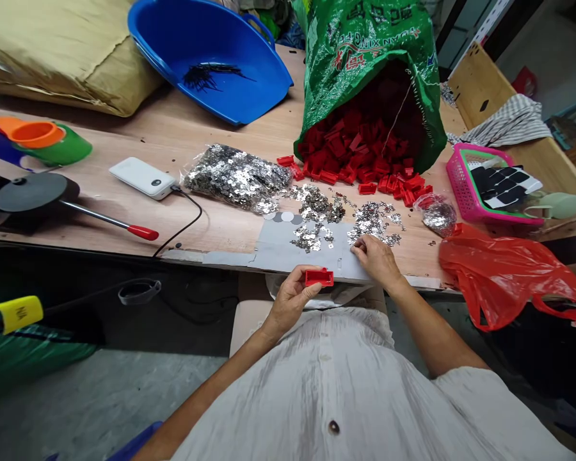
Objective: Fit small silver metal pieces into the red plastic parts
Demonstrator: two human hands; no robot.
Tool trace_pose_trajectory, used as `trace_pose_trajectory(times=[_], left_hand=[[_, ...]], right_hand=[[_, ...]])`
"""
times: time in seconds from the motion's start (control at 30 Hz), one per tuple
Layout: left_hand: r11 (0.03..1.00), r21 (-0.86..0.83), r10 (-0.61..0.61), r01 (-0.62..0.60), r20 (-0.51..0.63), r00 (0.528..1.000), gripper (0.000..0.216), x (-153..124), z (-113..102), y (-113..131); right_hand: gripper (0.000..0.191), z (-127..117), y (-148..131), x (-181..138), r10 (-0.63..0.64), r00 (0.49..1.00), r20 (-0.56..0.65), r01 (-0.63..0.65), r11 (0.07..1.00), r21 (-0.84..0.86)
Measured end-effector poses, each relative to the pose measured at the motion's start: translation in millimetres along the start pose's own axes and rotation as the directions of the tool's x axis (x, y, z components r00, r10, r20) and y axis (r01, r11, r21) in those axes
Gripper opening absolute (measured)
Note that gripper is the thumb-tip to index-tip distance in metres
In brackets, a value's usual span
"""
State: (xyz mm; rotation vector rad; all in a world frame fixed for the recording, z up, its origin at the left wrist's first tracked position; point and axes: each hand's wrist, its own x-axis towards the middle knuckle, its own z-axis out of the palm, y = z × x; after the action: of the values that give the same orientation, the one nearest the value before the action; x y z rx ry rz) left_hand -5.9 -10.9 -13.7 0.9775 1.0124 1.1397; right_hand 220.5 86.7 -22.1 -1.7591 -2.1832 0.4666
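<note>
My left hand (290, 298) is closed on a small red plastic case (319, 277), a hollow rectangular shell with its open side facing up, held just off the table's front edge. My right hand (378, 259) rests at the near side of a pile of small silvery metal plates (368, 221), thumb and fingertips pinched together. Whatever lies between those fingertips is too small to make out. Left of it, on a grey sheet (273, 246), lies a smaller group of metal pieces (311, 237). Further back sits another heap of metal pieces (314, 203).
A green sack (369, 32) spills many red cases (355, 147). A clear bag of metal plates (240, 176), a white power bank (143, 178), and a hand-lever tool (110, 216) lie left. Behind is a blue scoop (249, 96); right are a pink basket (465, 192) and red bag (504, 269).
</note>
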Motion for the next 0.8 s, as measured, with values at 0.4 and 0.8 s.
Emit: trace_pose_trajectory(times=[0.4,0.8], left_hand=[[0.947,0.27,0.193,-0.171,-0.057,0.98,0.043,3.1,-2.1,9.8],[0.941,0.293,0.202,-0.171,-0.08,0.976,0.046,5.2,-3.1,4.7]], right_hand=[[0.008,0.1,-5.7,1.2,0.015,1.0,-0.023,-0.015,1.0,-0.005],[0.008,4.6,-3.5,0.3,0.011,1.0,-0.028,-0.012,0.999,-0.031]])
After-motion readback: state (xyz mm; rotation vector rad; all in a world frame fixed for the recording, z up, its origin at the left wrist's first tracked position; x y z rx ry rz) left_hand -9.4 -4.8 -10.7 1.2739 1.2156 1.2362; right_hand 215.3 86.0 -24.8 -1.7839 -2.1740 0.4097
